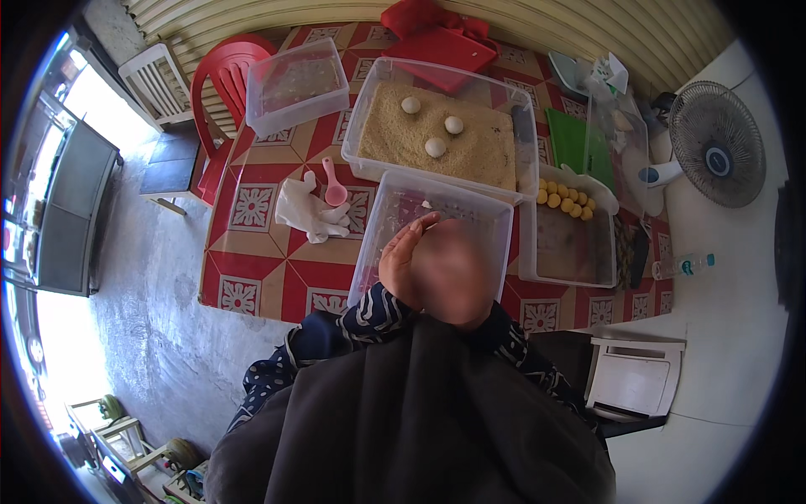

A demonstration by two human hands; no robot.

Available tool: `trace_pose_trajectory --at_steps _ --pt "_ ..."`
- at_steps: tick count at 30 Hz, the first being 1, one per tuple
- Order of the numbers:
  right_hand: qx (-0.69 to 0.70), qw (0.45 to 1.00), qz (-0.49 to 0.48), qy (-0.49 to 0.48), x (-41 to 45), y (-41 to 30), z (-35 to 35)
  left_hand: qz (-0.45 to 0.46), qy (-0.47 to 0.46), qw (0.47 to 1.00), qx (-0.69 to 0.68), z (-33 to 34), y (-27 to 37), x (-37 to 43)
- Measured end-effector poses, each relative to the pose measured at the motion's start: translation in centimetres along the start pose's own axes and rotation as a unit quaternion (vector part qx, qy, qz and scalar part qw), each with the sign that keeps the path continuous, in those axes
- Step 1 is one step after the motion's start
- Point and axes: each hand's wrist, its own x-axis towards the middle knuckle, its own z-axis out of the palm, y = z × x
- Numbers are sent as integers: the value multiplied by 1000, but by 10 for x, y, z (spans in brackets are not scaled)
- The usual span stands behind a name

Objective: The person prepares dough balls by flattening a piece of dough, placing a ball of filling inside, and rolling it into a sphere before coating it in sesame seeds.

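Note:
My left hand and my right hand are raised together over a clear plastic tub that has white bits stuck inside it. The right hand is blurred, and whether anything lies between the palms is hidden. Just beyond, a larger clear bin holds pale tan crumbs or seeds with three white dough balls resting on top. To the right, several yellow balls sit in rows at the far end of another tub.
Left of the near tub lie a white glove and a pink scoop. Another clear tub stands at the back left, beside a red chair. A red tray, a green board, a fan and a plastic bottle are farther off.

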Motion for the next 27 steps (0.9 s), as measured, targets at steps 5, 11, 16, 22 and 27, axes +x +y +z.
trace_pose_trajectory --at_steps 5,11,16,22,27 --pt "248 947 200 29 -1 8 -4 16 -37 999 31 0 2 1" --pt "289 938 190 -1 -7 14 0 102 -30 987 120 11 -2 1" --pt "276 943 187 12 -4 0 -3 -170 -8 985 15 0 17 4" --pt "143 984 78 -67 -9 12 -5 -128 -70 978 150 -17 8 3" --pt "423 871 250 15 -11 19 -4 -140 26 990 4 4 9 -2"
